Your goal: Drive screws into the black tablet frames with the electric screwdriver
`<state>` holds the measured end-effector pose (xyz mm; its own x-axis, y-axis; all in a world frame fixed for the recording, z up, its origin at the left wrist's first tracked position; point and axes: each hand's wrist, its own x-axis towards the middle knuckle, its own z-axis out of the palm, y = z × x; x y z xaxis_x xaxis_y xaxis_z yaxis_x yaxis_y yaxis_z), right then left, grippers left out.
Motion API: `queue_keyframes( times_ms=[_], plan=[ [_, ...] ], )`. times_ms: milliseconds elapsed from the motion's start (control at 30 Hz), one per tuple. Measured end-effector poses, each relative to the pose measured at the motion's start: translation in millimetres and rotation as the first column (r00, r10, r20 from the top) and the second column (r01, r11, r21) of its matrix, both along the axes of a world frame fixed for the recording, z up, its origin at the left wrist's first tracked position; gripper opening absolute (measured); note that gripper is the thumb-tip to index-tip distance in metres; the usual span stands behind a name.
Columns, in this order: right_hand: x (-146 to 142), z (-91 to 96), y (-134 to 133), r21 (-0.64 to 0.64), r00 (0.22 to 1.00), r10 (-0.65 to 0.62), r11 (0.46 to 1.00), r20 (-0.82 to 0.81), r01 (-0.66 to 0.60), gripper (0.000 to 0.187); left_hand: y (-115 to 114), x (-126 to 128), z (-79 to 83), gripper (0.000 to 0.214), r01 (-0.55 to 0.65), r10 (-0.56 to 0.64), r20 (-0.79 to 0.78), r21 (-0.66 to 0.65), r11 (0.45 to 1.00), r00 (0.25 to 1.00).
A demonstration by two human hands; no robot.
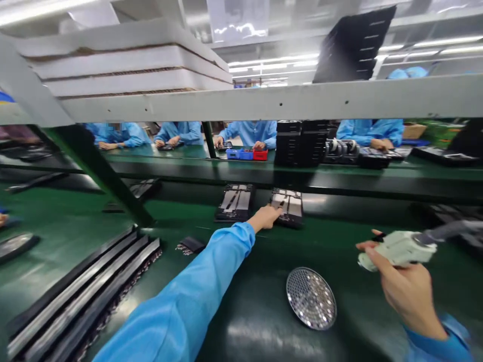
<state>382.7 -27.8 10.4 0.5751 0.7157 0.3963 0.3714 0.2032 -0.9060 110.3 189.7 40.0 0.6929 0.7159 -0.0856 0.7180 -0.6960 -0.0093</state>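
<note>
Two-handed: gripped gun with right hand, touched unit with left hand (could not tell if grasping), perhaps to steady it.

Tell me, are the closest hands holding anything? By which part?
The right hand holds the tool by its pale body; whether the left hand grips a device is unclear.

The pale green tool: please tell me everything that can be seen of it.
The pale green tool has a chunky, plastic-looking body, roughly sideways, its rounded end toward the picture's left. A grey hose joins its other end. The right grip holds it over the green table and partly hides it. No markings can be made out.
</note>
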Motion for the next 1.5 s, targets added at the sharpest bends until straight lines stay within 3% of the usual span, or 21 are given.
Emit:
queue_keyframes(
  times_ms=[133, 267, 333, 400, 433, 533, 600, 633, 700, 767, 833, 900, 967, 1033, 1133, 1500],
  plan=[
    [-15, 15.0, 5, 0.049, 0.981, -0.005, 0.999, -0.192, 0.014, 0.037, -37, -22, 20.2, 0.036, -0.165, 0.160, 0.072, 0.081, 0.983, 0.985],
    [-24, 33.9, -2, 0.148, 0.971, 0.049, 0.989, -0.234, -0.014, 0.030, -104, -89, 28.6, 0.039, -0.214, 0.193, 0.166, 0.124, 0.969, 0.967],
    [-32, 45.6, -7, 0.198, 0.969, 0.062, 0.980, -0.240, -0.014, 0.027, -155, -135, 19.9, 0.044, -0.195, 0.154, 0.216, 0.185, 0.963, 0.964],
    [-45, 57.8, -11, 0.254, 0.967, 0.088, 0.967, -0.239, -0.025, 0.024, -214, -177, 1.6, 0.042, -0.049, -0.106, 0.269, 0.514, 0.857, 0.957],
    [-53, 63.2, -12, 0.279, 0.967, 0.101, 0.960, -0.234, -0.033, 0.024, -243, -192, -10.0, 0.045, -0.005, -0.171, 0.253, 0.575, 0.818, 0.952],
    [-81, 71.6, -11, 0.290, 0.964, 0.148, 0.954, -0.222, -0.080, 0.027, -314, -215, -41.7, 0.048, 0.061, -0.191, 0.198, 0.525, 0.849, 0.962],
    [-100, 67.7, -9, 0.260, 0.945, 0.222, 0.953, -0.240, -0.157, 0.027, -334, -215, -51.1, 0.046, 0.115, -0.202, 0.163, 0.427, 0.897, 0.966],
    [-108, 62.8, -9, 0.241, 0.928, 0.271, 0.947, -0.255, -0.210, 0.026, -332, -213, -51.2, 0.045, 0.124, -0.198, 0.167, 0.371, 0.920, 0.966],
    [-122, 48.3, -10, 0.187, 0.889, 0.361, 0.929, -0.280, -0.318, 0.024, -307, -210, -43.8, 0.043, 0.076, -0.140, 0.240, 0.259, 0.963, 0.961],
    [-132, 31.2, -14, 0.119, 0.863, 0.411, 0.912, -0.295, -0.393, 0.022, -258, -210, -33.2, 0.038, -0.049, -0.031, 0.376, 0.201, 0.978, 0.926],
    [-137, 16.0, -17, 0.067, 0.854, 0.425, 0.903, -0.300, -0.425, 0.022, -201, -216, -27.9, 0.030, -0.213, 0.106, 0.450, 0.193, 0.958, 0.887],
    [-140, 5.7, -18, 0.053, 0.844, 0.436, 0.895, -0.312, -0.442, 0.021, -153, -226, -32.8, 0.034, -0.354, 0.237, 0.489, 0.162, 0.921, 0.840],
    [-141, 1.0, -18, 0.070, 0.827, 0.456, 0.885, -0.328, -0.460, 0.021, -124, -236, -45.4, 0.035, -0.389, 0.292, 0.468, 0.122, 0.913, 0.834],
    [-142, 0.2, -17, 0.089, 0.815, 0.468, 0.879, -0.342, -0.468, 0.021, -115, -244, -58.9, 0.035, -0.380, 0.308, 0.415, 0.101, 0.919, 0.856],
    [-144, 1.4, -17, 0.081, 0.821, 0.452, 0.887, -0.348, -0.454, 0.020, -118, -249, -69.7, 0.033, -0.380, 0.320, 0.351, 0.117, 0.918, 0.880],
    [-144, 0.9, -20, -0.026, 0.885, 0.369, 0.920, -0.284, -0.392, 0.022, -124, -248, -61.6, 0.036, -0.447, 0.407, 0.226, 0.167, 0.879, 0.885]
  ],
)
